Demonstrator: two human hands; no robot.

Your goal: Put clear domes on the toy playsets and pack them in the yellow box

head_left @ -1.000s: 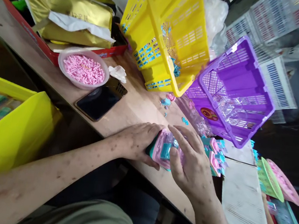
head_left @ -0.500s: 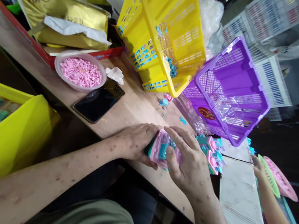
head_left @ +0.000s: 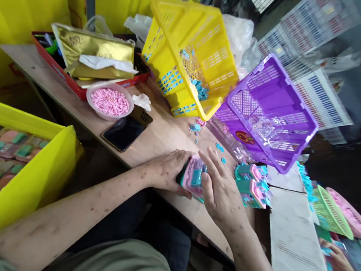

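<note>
Near the table's front edge my left hand [head_left: 166, 171] wraps round the left side of a pink and teal plastic toy piece [head_left: 192, 181]. My right hand [head_left: 221, 192] lies over the piece's right side, fingers bent on it and thumb pressing its front. Just to the right, a small pile of similar pink and teal pieces [head_left: 253, 187] rests on the table. Small loose blue and pink bits [head_left: 197, 126] lie further back on the wood.
A tilted yellow basket [head_left: 189, 58] and a tilted purple basket [head_left: 268, 110] stand behind. A bowl of pink bits [head_left: 110, 101], a black phone [head_left: 127, 129] and a red tray [head_left: 84, 92] lie at left. A yellow bin [head_left: 28, 179] holds finished pieces. Another person's hand [head_left: 342, 262] shows at lower right.
The view has tilted up and pulled back, so more of the yellow bin and wall shows. My hands stay on the toy piece. The other person's hand has dropped lower at right.
</note>
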